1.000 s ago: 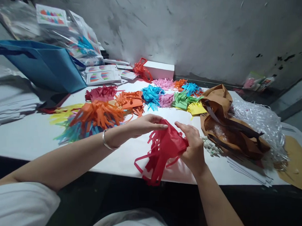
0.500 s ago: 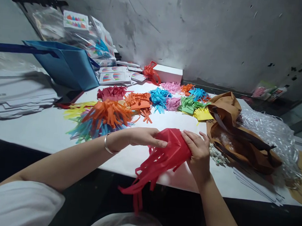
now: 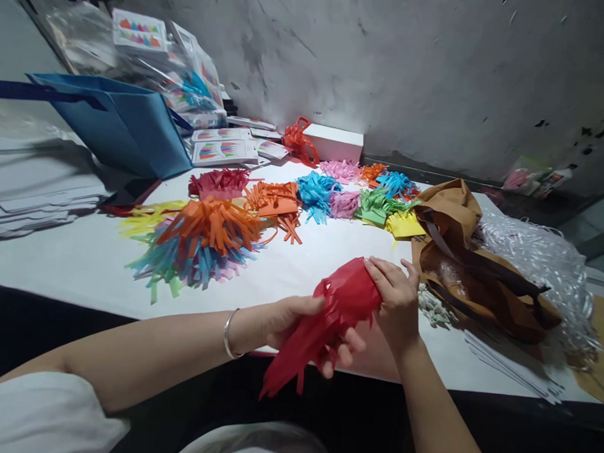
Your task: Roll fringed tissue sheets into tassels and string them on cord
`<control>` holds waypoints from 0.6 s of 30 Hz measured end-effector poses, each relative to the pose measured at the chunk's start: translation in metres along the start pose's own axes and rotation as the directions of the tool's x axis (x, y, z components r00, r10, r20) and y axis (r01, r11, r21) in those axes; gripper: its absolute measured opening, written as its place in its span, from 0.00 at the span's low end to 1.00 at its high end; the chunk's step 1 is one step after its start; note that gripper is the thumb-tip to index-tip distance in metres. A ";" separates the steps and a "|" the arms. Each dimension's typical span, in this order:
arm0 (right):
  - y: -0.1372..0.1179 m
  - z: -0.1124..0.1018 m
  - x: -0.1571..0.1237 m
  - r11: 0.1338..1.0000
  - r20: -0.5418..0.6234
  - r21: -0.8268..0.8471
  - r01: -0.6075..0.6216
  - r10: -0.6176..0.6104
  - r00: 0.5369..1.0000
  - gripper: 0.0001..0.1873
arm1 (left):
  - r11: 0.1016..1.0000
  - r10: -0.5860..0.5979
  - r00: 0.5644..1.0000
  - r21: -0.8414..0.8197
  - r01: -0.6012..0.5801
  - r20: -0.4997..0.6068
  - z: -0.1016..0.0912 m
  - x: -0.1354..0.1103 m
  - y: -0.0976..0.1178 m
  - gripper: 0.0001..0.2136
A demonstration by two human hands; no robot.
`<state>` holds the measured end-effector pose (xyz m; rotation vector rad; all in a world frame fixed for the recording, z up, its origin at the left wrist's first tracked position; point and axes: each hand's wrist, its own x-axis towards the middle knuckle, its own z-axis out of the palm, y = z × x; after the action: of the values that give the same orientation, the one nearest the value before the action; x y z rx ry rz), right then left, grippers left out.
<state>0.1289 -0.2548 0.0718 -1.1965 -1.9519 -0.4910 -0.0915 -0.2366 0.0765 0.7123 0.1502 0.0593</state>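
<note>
Gripping red paper (image 3: 352,285) above the bench's (image 3: 95,264) six-o'clock edge, the left hand (image 3: 291,316) curls around its strips (image 3: 283,364), the right hand (image 3: 397,297) its top; at eleven o'clock, boxes (image 3: 225,152) bear colourful prints, lettering too small.

The long, fringed paper tassel (image 3: 352,289) is solid red; the square-ended, fringed paper bundle (image 3: 405,225), solid yellow. Flat white cardboard packets (image 3: 225,159) bear multicoloured fan-shaped prints (image 3: 223,149). The boxy, sky-blue fabric bag (image 3: 123,125) has navy straps (image 3: 42,93); the flat worktop (image 3: 290,269) is white.
</note>
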 end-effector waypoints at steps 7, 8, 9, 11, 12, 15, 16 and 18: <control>0.066 -0.014 -0.011 0.996 0.002 -0.083 -0.021 0.021 1.000 0.21 | 0.996 0.048 0.993 0.079 -0.040 -0.106 -0.010 0.014 0.008 0.18; 0.076 -0.026 -0.009 0.993 -0.013 -0.115 -0.031 0.029 0.999 0.20 | 0.993 0.074 0.989 0.100 -0.061 -0.130 -0.010 0.020 0.015 0.16; 0.085 -0.041 -0.005 0.988 -0.029 -0.149 -0.045 0.041 0.999 0.20 | 0.990 0.098 0.984 0.116 -0.081 -0.148 -0.008 0.026 0.023 0.15; 0.093 -0.073 0.004 0.972 -0.076 -0.225 -0.072 0.056 0.996 0.23 | 0.982 0.141 0.977 0.147 -0.117 -0.161 -0.004 0.037 0.040 0.11; 0.093 -0.088 0.008 0.957 -0.118 -0.276 -0.086 0.055 0.992 0.25 | 0.978 0.153 0.976 0.165 -0.127 -0.157 -0.002 0.041 0.048 0.10; 0.075 -0.111 0.013 0.896 -0.126 -0.442 -0.040 -0.018 0.992 0.29 | 0.967 0.170 0.972 0.217 -0.133 -0.161 -0.005 0.036 0.066 0.11; 0.066 -0.108 0.010 0.889 -0.076 -0.458 -0.002 -0.036 0.996 0.30 | 0.964 0.173 0.966 0.235 -0.126 -0.191 -0.010 0.028 0.070 0.11; 0.047 -0.088 -0.004 0.903 0.057 -0.422 0.084 -0.066 0.996 0.32 | 0.959 0.161 0.942 0.273 -0.078 -0.294 -0.024 0.006 0.073 0.11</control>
<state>0.2075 -0.2925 0.1206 -1.4070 -1.9913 -0.9796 -0.0900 -0.1655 0.1053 0.9707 0.4253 0.2755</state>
